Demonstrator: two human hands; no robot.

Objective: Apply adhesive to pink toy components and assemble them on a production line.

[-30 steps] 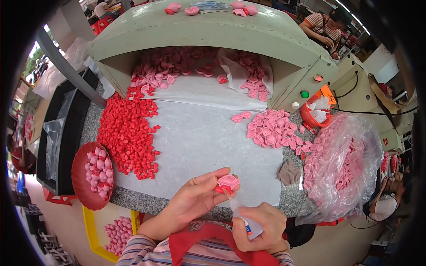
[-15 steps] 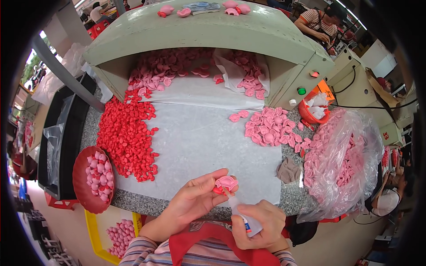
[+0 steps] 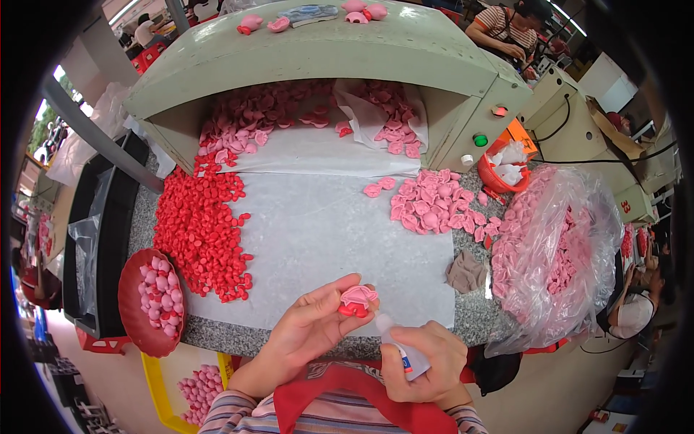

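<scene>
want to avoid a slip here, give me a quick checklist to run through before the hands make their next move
1. Small pink-and-red moulded piece held securely: ok, pinched between the left hand's thumb and fingers.
2. Translucent white squeeze bottle in grip: ok, in the right hand, nozzle end toward the piece.
3. Nozzle tip off the piece: cannot tell, too small and blurred.
4. Enough left in the bottle: cannot tell, fingers cover much of it.
5. Glossy red oval parts available: ok, heaped on the left.
6. Curved pink shell-like parts available: ok, heaped on the right.
</scene>
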